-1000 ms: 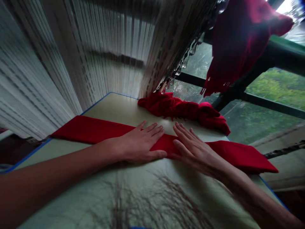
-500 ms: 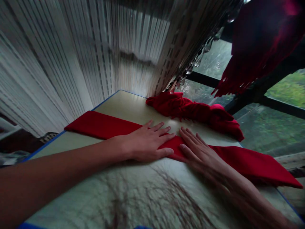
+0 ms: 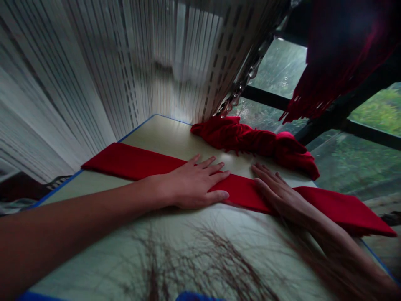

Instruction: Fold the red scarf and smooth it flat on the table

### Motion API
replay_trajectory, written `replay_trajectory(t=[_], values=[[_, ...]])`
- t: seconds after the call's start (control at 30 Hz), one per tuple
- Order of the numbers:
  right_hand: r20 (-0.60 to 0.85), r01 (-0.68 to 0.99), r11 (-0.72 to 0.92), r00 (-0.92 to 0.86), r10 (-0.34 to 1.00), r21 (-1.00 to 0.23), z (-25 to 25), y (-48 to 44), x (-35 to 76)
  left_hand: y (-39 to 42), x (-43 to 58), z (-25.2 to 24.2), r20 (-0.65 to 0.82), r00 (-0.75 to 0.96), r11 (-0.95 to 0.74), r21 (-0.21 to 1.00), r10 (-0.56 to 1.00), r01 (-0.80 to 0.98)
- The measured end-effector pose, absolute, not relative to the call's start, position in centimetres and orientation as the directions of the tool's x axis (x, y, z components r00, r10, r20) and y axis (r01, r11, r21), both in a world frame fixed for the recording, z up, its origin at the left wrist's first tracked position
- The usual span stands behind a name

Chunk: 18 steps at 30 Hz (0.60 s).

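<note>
A long red cloth (image 3: 244,190), folded into a flat strip, lies across the pale table and runs past its right edge. My left hand (image 3: 196,184) rests flat on the middle of the strip with its fingers spread. To the right of it, my right hand (image 3: 275,188) lies palm down over the same strip, fingers stretched out towards the far side. Between the two hands a stretch of smooth cloth shows. Behind them a crumpled red fringed cloth (image 3: 257,140), which looks like a scarf, lies along the table's far right edge.
The pale table (image 3: 163,133) has a blue rim. A string curtain (image 3: 131,62) hangs behind it. On the right is a dark-framed window (image 3: 280,71), with a dark red fringed cloth (image 3: 326,79) hanging before it. Loose hair (image 3: 200,259) blurs the foreground.
My right hand has slid to the right along the red strip, widening the gap between my hands. My left hand stays in place on the cloth.
</note>
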State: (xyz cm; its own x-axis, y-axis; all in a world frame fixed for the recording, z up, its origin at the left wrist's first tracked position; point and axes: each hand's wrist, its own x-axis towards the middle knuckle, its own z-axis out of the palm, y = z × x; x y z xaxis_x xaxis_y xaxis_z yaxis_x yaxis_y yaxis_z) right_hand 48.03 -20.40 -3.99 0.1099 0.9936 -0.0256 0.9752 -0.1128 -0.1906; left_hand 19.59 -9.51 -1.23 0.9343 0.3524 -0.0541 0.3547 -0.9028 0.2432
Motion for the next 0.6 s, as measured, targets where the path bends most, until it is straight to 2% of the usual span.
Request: replay_trajectory(t=[0.17,0.37,0.5,0.6], values=[[0.026,0.982,-0.056,0.061,0.998,-0.181,-3.5,-20.4,47.2,-9.5,19.8,-1.3,-0.06,0.935,-0.909,0.221,0.349,0.353],[0.106,0.965,0.103,-0.079,0.991,-0.242,-3.3,-19.8,43.4,-9.6,19.8,-1.3,-0.056,0.936,-0.911,0.215,0.347,0.351],[0.09,0.966,0.189,-0.176,0.98,-0.178,-4.0,-19.4,41.8,-9.6,19.8,-1.4,-0.04,0.937,-0.912,0.222,0.346,0.346],[0.068,0.976,0.173,-0.166,0.984,-0.13,-4.3,-19.4,42.0,-9.6,19.8,-1.4,-0.046,0.935,-0.91,0.219,0.351,0.352]])
